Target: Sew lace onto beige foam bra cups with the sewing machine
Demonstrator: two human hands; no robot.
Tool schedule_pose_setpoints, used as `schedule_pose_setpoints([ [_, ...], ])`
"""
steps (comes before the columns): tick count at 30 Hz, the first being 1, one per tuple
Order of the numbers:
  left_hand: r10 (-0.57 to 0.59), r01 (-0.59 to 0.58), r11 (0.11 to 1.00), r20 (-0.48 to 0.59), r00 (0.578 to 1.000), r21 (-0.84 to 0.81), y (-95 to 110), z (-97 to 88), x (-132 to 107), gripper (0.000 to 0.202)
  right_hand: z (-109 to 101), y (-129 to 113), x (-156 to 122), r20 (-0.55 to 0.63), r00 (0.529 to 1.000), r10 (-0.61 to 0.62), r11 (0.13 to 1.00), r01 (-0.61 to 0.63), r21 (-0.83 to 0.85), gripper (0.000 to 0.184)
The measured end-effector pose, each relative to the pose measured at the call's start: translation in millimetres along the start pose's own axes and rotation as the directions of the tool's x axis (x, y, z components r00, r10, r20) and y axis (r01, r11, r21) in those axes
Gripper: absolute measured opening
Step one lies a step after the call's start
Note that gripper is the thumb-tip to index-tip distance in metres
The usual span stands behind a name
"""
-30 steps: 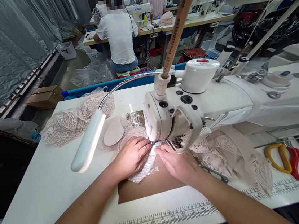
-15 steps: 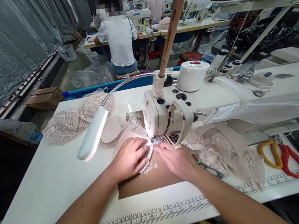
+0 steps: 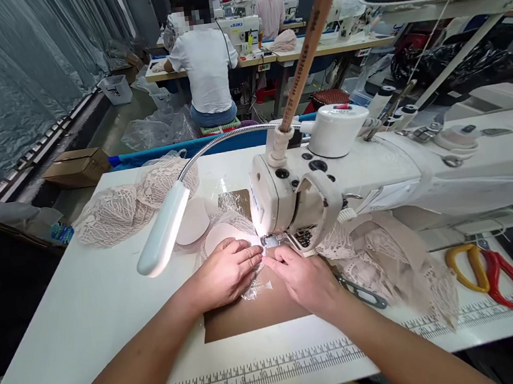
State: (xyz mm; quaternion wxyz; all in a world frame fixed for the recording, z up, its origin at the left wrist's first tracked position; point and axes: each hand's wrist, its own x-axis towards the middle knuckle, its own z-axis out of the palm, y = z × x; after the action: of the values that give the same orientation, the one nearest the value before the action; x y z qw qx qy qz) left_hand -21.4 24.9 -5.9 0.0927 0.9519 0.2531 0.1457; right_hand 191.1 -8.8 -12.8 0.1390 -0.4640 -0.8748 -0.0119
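A white sewing machine (image 3: pixel 357 173) stands on the white table (image 3: pixel 79 313). My left hand (image 3: pixel 226 273) lies flat, fingers together, pressing a pale lace piece (image 3: pixel 230 229) down in front of the presser foot (image 3: pixel 269 240). My right hand (image 3: pixel 302 277) rests just right of it, fingertips pinching the lace edge at the foot. The two hands almost touch at the needle. Most of the lace under my palms is hidden.
A gooseneck lamp (image 3: pixel 162 228) hangs over the table's left. A pile of lace pieces (image 3: pixel 122 205) lies at back left, more lace (image 3: pixel 400 261) at right. Scissors with yellow and red handles (image 3: pixel 486 273) lie far right. A printed ruler (image 3: pixel 260 372) lines the front edge. Other people sit at machines behind.
The lace piece has been fed back under the foot; less of it shows in front of my hands. Both hands have crept slightly toward the machine head.
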Motion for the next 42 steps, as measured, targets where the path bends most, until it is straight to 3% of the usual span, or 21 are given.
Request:
schedule_pose_setpoints([
  [4, -0.042, 0.043, 0.999, -0.047, 0.998, 0.023, 3.3, 1.6, 2.4, 0.031, 2.8, -0.3, -0.6, 0.008, 1.000, 0.029, 0.999, -0.029, -0.035, 0.043],
  [9, -0.067, 0.066, 0.997, -0.032, 0.997, -0.036, 7.1, -4.1, 1.4, 0.032, 6.3, 4.4, -3.8, -0.026, 0.998, 0.056, 0.998, -0.057, -0.031, 0.043],
  [15, -0.214, 0.209, 0.971, -0.032, 0.976, -0.113, 5.2, -4.3, -3.1, 0.019, 10.0, 11.5, -7.1, -0.030, 0.998, 0.063, 0.998, -0.062, 0.014, 0.041],
  [18, -0.251, 0.242, 0.961, -0.057, 0.966, -0.132, 3.4, -1.4, -2.6, 0.026, 9.8, 11.6, -6.4, -0.022, 0.997, 0.076, 0.997, -0.075, 0.034, 0.041],
  [31, -0.274, 0.272, 0.944, 0.017, 0.962, -0.184, 1.8, -7.7, 1.7, 0.032, 11.7, 12.7, -9.1, -0.031, 0.999, 0.023, 0.997, -0.020, 0.076, 0.043],
  [38, -0.204, 0.215, 0.953, 0.073, 0.976, -0.212, -0.3, -14.7, -0.8, 0.023, 1.1, 7.3, -1.2, 0.072, 0.997, -0.025, 0.995, 0.018, 0.094, 0.044],
  [42, -0.151, 0.158, 0.981, 0.064, 0.986, -0.111, 0.0, -14.2, -2.8, 0.020, -2.0, 7.1, 0.2, 0.093, 0.995, -0.043, 0.995, 0.034, 0.098, 0.045],
])
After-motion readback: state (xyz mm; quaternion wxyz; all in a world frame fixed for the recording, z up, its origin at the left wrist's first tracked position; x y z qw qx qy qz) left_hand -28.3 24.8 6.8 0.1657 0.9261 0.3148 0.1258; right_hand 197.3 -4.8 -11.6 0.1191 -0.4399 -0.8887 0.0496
